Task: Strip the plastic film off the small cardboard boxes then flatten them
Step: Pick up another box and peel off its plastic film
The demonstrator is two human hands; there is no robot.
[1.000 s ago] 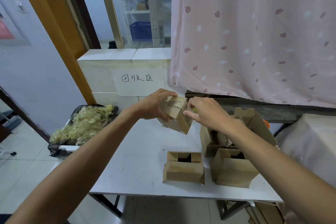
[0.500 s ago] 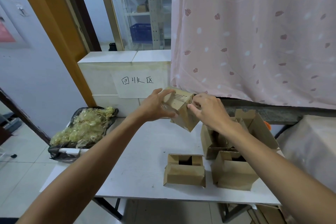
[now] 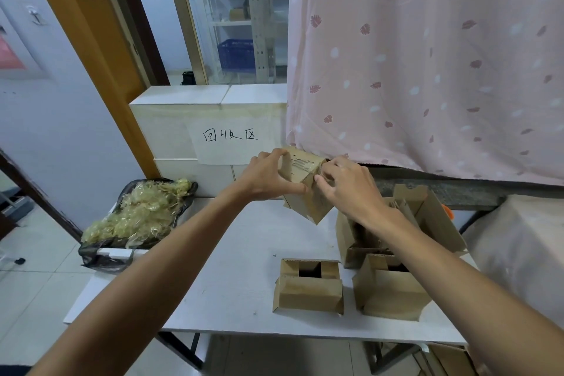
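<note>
Both hands are curled around one small cardboard box [image 3: 305,189], held tilted in the air over the white bench [image 3: 232,253]: left hand [image 3: 265,177] grips its left side, right hand [image 3: 348,186] pinches the top corner.

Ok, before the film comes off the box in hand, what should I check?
1. Left hand grips the cardboard box: ok.
2. Box held clear of the table: ok.
3. Right hand curled at the box's corner: ok.
4. Plastic film edge actually pinched: cannot tell.
5. Black bag of stripped film open at the table's left: ok.
</note>
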